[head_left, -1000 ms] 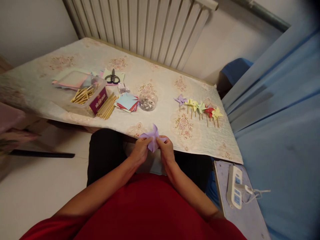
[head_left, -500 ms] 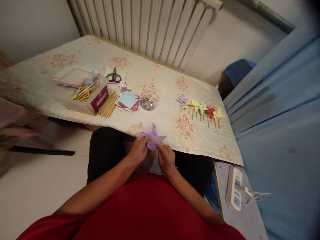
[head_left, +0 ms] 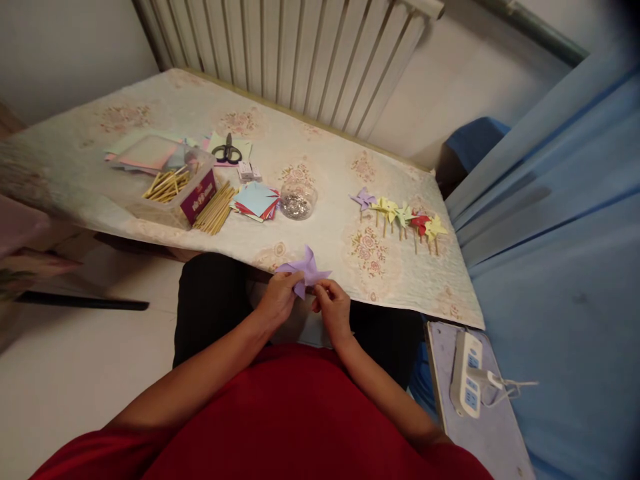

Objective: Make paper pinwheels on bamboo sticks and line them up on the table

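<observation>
A purple paper pinwheel point(head_left: 311, 270) with folded points is held over my lap at the table's front edge. My left hand point(head_left: 281, 293) is closed on its left side, thumb on top. At its lower right, my right hand point(head_left: 333, 307) is closed in a pinch beside one point. Whatever lies between those fingertips is too small or hidden to make out. Nearest on the table is a clear round tub point(head_left: 299, 201) of small shiny metal pieces. Left of it lies a stack of cut paper squares point(head_left: 257, 200), blue on top.
Loose wooden sticks point(head_left: 215, 210) lie beside a clear plastic box point(head_left: 173, 217) holding more sticks. Black scissors point(head_left: 229, 152) rest on paper behind small boxes point(head_left: 247, 171). Finished pinwheels point(head_left: 403, 215) on sticks line the right side. A power strip point(head_left: 467, 377) sits lower right.
My right hand has shifted slightly up and its fingers have curled closer together by the pinwheel. The pinwheel has tilted a little; my left hand keeps its hold.
</observation>
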Demonstrator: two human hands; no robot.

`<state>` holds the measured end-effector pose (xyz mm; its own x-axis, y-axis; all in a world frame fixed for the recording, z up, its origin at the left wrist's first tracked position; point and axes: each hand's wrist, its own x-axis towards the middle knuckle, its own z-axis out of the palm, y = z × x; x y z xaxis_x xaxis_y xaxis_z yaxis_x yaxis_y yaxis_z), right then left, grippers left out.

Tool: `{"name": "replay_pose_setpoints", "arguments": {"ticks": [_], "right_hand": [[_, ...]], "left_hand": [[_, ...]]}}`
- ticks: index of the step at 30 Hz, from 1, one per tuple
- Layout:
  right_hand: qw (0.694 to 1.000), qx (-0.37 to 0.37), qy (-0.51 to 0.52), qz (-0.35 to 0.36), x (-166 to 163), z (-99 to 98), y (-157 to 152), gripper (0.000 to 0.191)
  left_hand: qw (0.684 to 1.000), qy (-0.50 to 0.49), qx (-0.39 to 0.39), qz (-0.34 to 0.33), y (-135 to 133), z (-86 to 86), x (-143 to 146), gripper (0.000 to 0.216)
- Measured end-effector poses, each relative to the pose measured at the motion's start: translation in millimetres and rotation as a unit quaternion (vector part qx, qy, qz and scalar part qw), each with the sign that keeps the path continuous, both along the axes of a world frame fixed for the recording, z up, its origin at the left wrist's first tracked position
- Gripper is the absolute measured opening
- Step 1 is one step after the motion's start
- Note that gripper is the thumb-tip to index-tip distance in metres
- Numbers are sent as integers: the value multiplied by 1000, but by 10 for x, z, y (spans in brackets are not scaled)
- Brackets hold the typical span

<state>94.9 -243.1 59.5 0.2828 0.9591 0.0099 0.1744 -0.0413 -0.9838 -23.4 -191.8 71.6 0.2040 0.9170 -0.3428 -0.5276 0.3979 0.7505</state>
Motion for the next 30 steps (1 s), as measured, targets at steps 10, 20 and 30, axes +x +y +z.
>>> {"name": "replay_pose_setpoints", "arguments": {"ticks": [10, 20, 30], "right_hand": [[985, -104, 132, -33, -149, 277, 117, 20], [987, -98, 115, -61, -191, 237, 180, 17], [987, -95, 111, -68, -199, 211, 210, 17]], "left_hand": [[999, 42, 32, -10, -28, 22, -9, 25], [998, 34, 41, -17, -48, 52, 5, 23], [998, 44, 42, -9, -21, -41, -3, 23]]}}
